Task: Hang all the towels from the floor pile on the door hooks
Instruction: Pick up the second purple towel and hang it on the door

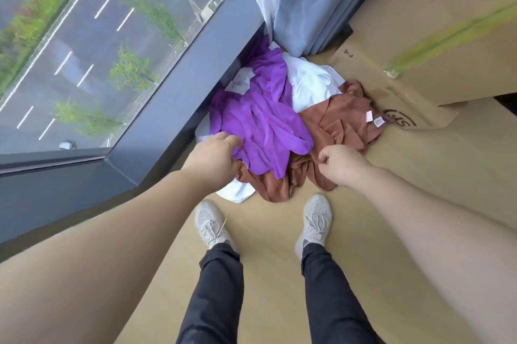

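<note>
**Fingers on two towels at once, pick one before lifting**

Fingers of the left hand curl down over the near edge of the purple towel, tips buried in the fold. Fingers of the right hand are bunched in a loose fist, thumb and forefinger pinching a ridge of the brown towel.

The pile sits mid-frame on the cardboard covering the floor. It lies against the window ledge and under the curtain hem. Purple lies on top, brown spreads to the right and under it, and the white towel shows above and at the lower left edge. No door hooks are in view.

Step in hand, as I read it: grab a towel off the pile.

To do it well:
- Purple overlaps brown, so pulling brown first likely drags purple along. Take the top one first.
- Better to put both hands on the same towel, at an edge or corner rather than a middle bunch, so it opens flat and hangs easily.
- Lift straight up and let the layers below drop free.
- Shoes stand just below the pile, so watch for stepping on trailing cloth.
</note>
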`<action>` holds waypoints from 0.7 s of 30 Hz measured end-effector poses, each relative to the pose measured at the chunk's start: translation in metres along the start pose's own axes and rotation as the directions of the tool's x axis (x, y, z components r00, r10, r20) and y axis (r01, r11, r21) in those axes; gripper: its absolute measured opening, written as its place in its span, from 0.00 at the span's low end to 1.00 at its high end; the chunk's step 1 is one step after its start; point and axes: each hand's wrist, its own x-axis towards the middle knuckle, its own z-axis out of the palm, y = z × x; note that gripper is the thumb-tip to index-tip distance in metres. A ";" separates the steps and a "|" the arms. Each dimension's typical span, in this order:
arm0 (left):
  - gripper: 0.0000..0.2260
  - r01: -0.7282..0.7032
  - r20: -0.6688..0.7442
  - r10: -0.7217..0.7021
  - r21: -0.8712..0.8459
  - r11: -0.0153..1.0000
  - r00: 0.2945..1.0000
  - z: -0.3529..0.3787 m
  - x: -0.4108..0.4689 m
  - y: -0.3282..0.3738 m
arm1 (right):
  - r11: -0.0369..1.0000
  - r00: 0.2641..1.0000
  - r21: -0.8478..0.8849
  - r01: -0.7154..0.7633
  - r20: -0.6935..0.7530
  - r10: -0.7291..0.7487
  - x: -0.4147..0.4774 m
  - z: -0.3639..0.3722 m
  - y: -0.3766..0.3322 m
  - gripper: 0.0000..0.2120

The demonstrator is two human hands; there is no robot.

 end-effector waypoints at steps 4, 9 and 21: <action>0.20 -0.012 0.039 0.012 -0.008 1.000 0.999 0.038 0.045 -0.032 | 1.000 1.000 0.006 -0.023 0.007 0.023 0.070 0.049 0.000 0.14; 0.21 0.006 0.085 -0.004 -0.014 1.000 0.996 0.081 0.085 -0.068 | 0.992 0.992 -0.026 -0.123 0.013 0.123 0.137 0.103 0.003 0.24; 0.16 0.009 0.095 -0.003 -0.063 0.998 0.995 0.135 0.104 -0.105 | 0.952 0.980 0.284 -0.115 -0.122 0.154 0.192 0.144 0.014 0.09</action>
